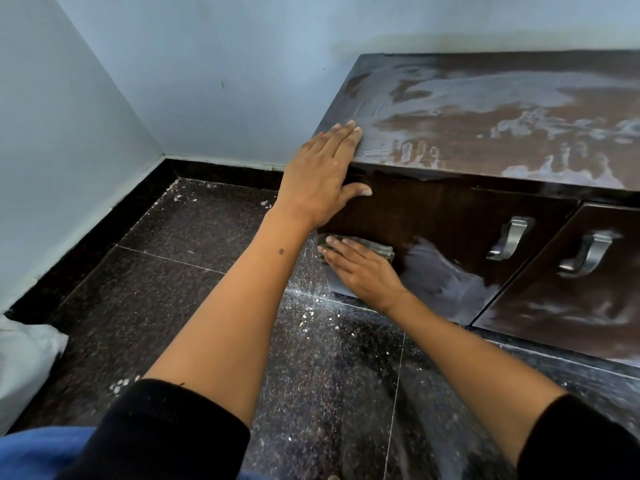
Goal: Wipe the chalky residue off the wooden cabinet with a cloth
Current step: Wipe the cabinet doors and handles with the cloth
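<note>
While the cloth (pixel 367 249) lies flat against the front of the wooden cabinet (pixel 433 216), low on the left door near its left edge, the right hand (pixel 360 270) presses it there with straight, spread fingers rather than bunching it. To the right of the cloth a pale chalky smear (pixel 446 275) runs across the lower part of that door toward its handle (pixel 509 239), and the next door (pixel 568 282) carries its own cloudy streaks below a second handle (pixel 585 254). The left hand (pixel 325 174) rests open over the top's front left corner, fingers flat on the surface and thumb down against the front. The cabinet top (pixel 502 112) is heavily filmed with white residue, with finger-shaped marks along its front edge.

As I judge it, the wiping is far from done. The main risk is smearing: a cloth that looks already grey may drag powder across the dark wood instead of lifting it. The bracing left hand could print fresh marks on the dusty top. White flecks lie on the dark tiled floor (pixel 207 271) below, so loosened chalk may fall there. A white bundle (pixel 24 358) sits at the far left.
</note>
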Available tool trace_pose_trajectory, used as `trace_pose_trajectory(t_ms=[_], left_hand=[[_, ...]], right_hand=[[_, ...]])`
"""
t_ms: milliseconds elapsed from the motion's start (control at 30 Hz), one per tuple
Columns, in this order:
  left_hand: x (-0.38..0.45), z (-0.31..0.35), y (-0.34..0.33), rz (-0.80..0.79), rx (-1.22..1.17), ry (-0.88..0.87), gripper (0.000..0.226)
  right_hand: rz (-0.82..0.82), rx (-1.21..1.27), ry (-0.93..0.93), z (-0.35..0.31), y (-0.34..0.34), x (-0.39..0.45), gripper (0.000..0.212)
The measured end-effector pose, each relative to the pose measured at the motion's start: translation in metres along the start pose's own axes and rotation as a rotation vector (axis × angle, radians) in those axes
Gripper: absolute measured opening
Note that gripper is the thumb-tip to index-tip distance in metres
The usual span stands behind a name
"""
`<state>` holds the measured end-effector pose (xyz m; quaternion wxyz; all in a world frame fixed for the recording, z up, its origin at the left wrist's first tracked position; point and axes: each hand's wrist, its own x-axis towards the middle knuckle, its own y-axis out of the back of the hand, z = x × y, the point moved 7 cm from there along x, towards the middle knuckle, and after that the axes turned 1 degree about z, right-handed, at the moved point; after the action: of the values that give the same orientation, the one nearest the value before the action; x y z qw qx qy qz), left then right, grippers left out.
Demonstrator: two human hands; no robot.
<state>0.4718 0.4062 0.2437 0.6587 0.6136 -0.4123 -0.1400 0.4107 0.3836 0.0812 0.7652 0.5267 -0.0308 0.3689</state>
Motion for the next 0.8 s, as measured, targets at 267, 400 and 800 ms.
trace_pose_trajectory(t_ms=[267,400,800], left_hand=[[-0.001,0.005,-0.003,-0.014,0.052,0.036,0.108],[0.0,0.002,-0.002,0.011,0.036,0.046,0.106],[-0.001,0.0,-0.003,0.035,-0.021,0.068,0.107]], right_hand=[[-0.129,-0.183,-0.009,0.019,-0.01,-0.065,0.048],[0.009,-0.119,-0.09,0.014,0.004,-0.015,0.041],[-0.338,-0.177,0.091,-0.017,-0.051,-0.039,0.058]])
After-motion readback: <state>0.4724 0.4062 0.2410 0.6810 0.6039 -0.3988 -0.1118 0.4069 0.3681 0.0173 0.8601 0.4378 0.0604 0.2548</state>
